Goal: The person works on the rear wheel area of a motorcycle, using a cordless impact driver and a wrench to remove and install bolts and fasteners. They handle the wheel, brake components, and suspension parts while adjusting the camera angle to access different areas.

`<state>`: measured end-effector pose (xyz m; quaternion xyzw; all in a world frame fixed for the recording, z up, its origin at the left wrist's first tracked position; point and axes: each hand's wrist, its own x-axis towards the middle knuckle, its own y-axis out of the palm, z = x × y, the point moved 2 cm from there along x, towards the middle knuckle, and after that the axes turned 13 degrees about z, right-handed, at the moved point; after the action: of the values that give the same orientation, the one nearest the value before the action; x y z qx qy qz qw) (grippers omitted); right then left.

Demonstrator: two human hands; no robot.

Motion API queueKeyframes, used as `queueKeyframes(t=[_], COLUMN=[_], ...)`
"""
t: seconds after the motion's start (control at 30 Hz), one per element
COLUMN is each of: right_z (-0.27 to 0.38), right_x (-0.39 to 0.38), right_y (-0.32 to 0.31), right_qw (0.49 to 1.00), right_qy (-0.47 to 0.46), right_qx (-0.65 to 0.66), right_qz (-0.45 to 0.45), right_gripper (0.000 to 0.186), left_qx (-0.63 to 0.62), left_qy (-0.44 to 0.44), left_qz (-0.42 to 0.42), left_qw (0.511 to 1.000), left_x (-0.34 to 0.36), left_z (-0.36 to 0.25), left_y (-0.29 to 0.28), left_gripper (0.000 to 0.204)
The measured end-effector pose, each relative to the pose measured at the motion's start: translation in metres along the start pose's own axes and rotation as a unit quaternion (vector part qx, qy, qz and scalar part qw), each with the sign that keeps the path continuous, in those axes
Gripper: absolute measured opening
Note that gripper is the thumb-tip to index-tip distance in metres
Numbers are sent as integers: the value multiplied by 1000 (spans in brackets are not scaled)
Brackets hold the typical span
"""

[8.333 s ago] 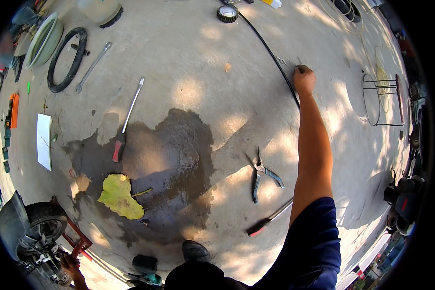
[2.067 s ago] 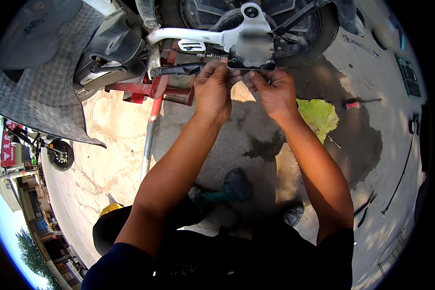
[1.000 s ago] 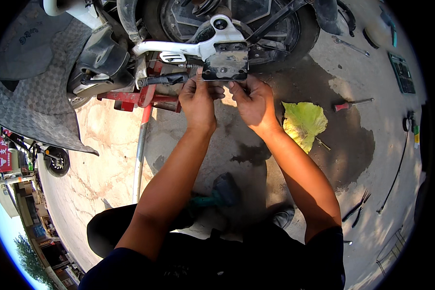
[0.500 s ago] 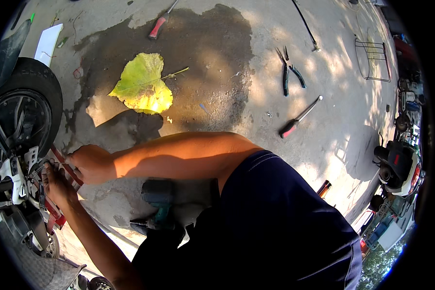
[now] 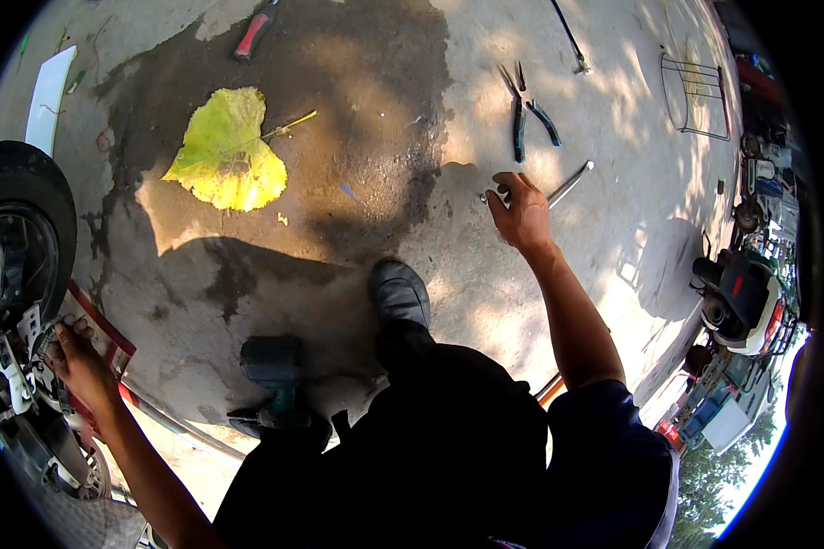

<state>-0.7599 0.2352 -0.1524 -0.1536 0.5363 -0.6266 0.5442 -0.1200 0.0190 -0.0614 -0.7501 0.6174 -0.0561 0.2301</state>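
Screwdriver (image 5: pixel 566 184) shaft points up-right, handle end under right hand (image 5: pixel 520 215).

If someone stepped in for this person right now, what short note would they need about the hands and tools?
Right hand: stretched out over the concrete, fingers on the shaft of the screwdriver lying there; whether it is gripped yet is unclear.
Left hand: on the metal parts beside the wheel at the left edge.
Nearby: pliers just beyond the screwdriver, a red-handled tool farther off, a big yellow leaf on the dark stain, a cordless drill by the shoe.
Done: tool reached. Left: lifting it.
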Motion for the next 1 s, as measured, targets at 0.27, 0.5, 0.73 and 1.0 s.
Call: queueKeyframes(t=[0.27, 0.5, 0.73, 1.0], right_z=[-28, 17, 306, 538], right_x=[24, 39, 83, 72], right_y=[35, 13, 49, 151], right_qw=[986, 978, 811, 638], right_qy=[-76, -133, -310, -384], right_qx=[-103, 44, 367, 494], right_qz=[106, 157, 334, 449], right_gripper=[18, 8, 8, 17], left_qx=[-117, -143, -160, -186], left_qy=[1, 21, 1, -48], left_qz=[26, 20, 8, -4], left_qw=[993, 989, 987, 981], left_x=[-13, -5, -22, -30], left_z=[-4, -8, -9, -20], left_y=[3, 13, 13, 15], left_gripper=[17, 18, 17, 19])
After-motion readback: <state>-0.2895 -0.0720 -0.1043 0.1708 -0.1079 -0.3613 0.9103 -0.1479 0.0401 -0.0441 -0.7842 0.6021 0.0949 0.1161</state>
